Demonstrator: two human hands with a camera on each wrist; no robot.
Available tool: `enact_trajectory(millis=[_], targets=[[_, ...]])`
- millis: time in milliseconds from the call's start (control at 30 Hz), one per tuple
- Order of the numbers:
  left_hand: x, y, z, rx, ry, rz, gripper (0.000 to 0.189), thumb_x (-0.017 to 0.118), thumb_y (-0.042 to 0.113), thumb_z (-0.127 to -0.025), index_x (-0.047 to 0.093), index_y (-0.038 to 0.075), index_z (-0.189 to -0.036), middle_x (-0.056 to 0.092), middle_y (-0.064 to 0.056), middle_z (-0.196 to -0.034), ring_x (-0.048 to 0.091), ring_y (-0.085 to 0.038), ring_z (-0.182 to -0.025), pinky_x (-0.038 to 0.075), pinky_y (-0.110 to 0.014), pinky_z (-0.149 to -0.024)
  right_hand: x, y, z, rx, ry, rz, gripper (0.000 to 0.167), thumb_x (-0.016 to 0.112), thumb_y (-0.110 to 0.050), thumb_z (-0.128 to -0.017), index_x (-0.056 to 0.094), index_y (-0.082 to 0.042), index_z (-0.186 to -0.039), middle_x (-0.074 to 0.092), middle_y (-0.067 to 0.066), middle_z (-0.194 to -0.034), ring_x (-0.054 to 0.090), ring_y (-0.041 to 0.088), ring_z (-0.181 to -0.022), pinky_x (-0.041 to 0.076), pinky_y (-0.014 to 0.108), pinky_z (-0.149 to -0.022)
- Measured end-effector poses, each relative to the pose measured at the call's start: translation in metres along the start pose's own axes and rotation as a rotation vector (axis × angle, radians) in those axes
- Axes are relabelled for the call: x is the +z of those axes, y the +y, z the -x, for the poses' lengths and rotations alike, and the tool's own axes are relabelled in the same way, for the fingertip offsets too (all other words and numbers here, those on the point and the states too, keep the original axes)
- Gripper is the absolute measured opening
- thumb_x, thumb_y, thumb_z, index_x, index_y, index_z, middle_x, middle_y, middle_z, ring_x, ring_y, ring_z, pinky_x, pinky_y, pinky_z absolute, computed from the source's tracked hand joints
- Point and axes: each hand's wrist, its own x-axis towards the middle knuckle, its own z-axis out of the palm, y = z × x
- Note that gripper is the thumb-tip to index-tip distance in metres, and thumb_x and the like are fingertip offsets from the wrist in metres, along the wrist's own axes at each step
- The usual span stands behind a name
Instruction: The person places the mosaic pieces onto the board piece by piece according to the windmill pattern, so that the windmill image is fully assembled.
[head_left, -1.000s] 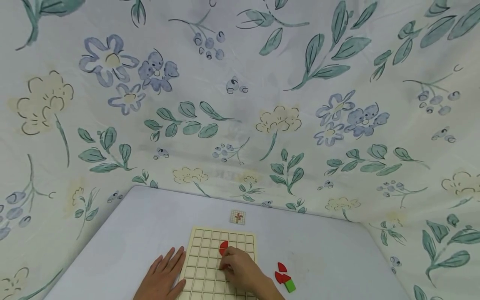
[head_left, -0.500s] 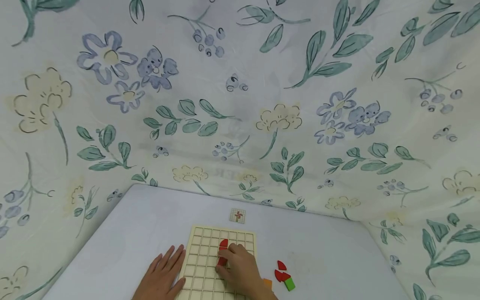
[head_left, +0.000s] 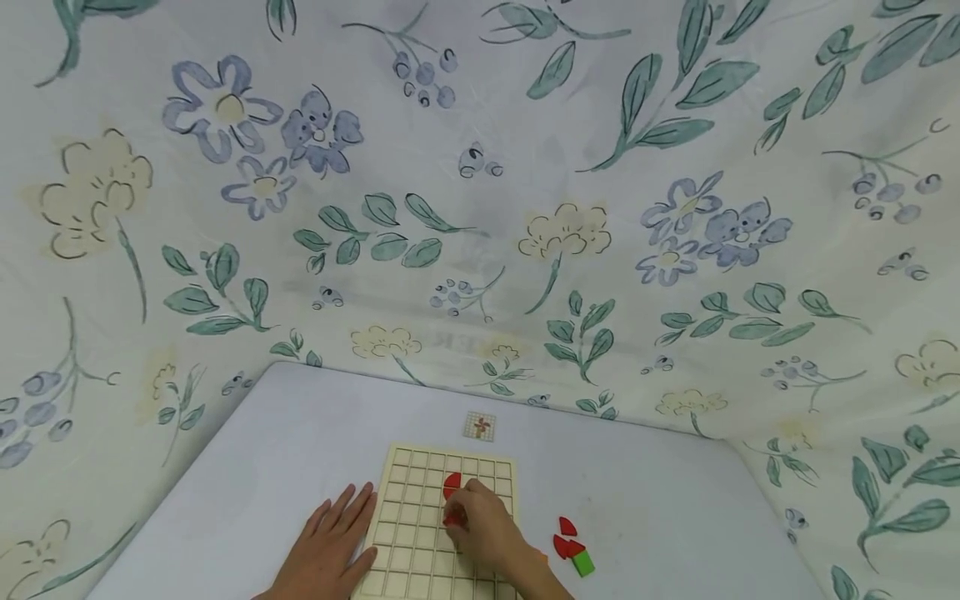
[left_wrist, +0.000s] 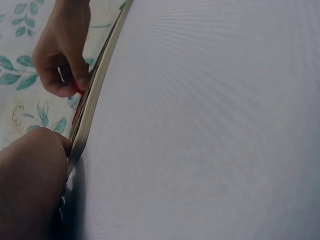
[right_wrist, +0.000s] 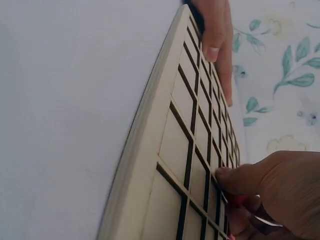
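Observation:
My right hand [head_left: 483,525] is over the middle of a pale wooden grid board [head_left: 405,512], pinching a small red piece [head_left: 454,518] between thumb and fingers. In the right wrist view its thumb touches the grid, and the fingers hide most of the piece. Just beyond the fingertips, red rounded pieces [head_left: 452,481] lie in the grid, partly covered by the hand. My left hand [head_left: 326,542] lies flat with straight fingers along the board's left edge, its thumb at the rim. In the left wrist view, red [left_wrist: 76,86] shows at the right hand's fingertips.
Right of the board lie loose red quarter-round pieces [head_left: 567,527] and a green square piece [head_left: 582,563]. An orange piece [head_left: 543,559] peeks out beside the right wrist. A small pattern card [head_left: 480,426] lies beyond the board. Flowered cloth [head_left: 480,250] surrounds the white table [head_left: 660,500].
The right hand has stayed over nearly the same cells while its fingers shifted; the red piece under them, seen lying lengthwise half a second ago, now shows bunched at the fingertips. The left hand stays put.

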Motion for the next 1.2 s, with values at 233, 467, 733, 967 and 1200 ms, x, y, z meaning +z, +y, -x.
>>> enact_trajectory(millis=[233, 467, 733, 967, 1200], targets=[[0.006, -0.003, 0.0, 0.025, 0.042, -0.027, 0.072, 0.07, 0.04, -0.087, 0.048, 0.001, -0.143, 0.047, -0.016, -0.146, 0.015, -0.018, -0.147, -0.006, -0.031, -0.115, -0.006, 0.012, 0.007, -0.083, 0.07, -0.211, 0.022, 0.071, 0.011, -0.082, 0.069, -0.01, -0.089, 0.061, -0.006, -0.087, 0.057, 0.002, -0.075, 0.051, 0.02, -0.065], [0.0, -0.001, 0.0, 0.005, -0.006, -0.01, 0.07, 0.063, 0.042, -0.093, 0.044, 0.002, -0.147, 0.044, -0.014, -0.15, 0.015, -0.019, -0.147, -0.007, -0.03, -0.115, -0.018, 0.027, 0.012, -0.019, 0.15, -0.375, 0.02, 0.067, 0.011, -0.085, 0.071, -0.004, -0.095, 0.068, 0.005, -0.094, 0.065, 0.009, -0.081, 0.055, 0.024, -0.07], [-0.005, 0.001, 0.001, -0.004, -0.042, 0.023, 0.069, 0.057, 0.044, -0.097, 0.037, 0.005, -0.151, 0.036, -0.009, -0.155, 0.01, -0.017, -0.148, -0.008, -0.03, -0.115, -0.014, 0.025, 0.011, -0.002, 0.131, -0.429, 0.017, 0.066, 0.003, -0.092, 0.075, -0.004, -0.104, 0.067, 0.004, -0.099, 0.059, 0.011, -0.083, 0.051, 0.023, -0.07], [-0.003, 0.001, 0.0, -0.014, -0.042, 0.02, 0.068, 0.059, 0.043, -0.096, 0.043, 0.002, -0.148, 0.041, -0.012, -0.152, 0.014, -0.019, -0.148, -0.008, -0.03, -0.115, -0.006, 0.017, 0.001, 0.136, 0.156, -0.487, 0.012, 0.074, 0.0, -0.085, 0.073, -0.003, -0.097, 0.069, 0.001, -0.085, 0.065, 0.011, -0.075, 0.054, 0.025, -0.067], [-0.003, 0.001, 0.0, -0.005, -0.042, -0.012, 0.07, 0.059, 0.044, -0.096, 0.041, 0.004, -0.149, 0.039, -0.01, -0.153, 0.014, -0.02, -0.148, -0.007, -0.031, -0.115, 0.0, 0.015, -0.003, 0.153, 0.18, -0.418, 0.004, 0.074, 0.002, -0.083, 0.075, -0.001, -0.086, 0.07, -0.002, -0.077, 0.064, 0.007, -0.067, 0.053, 0.023, -0.06]])
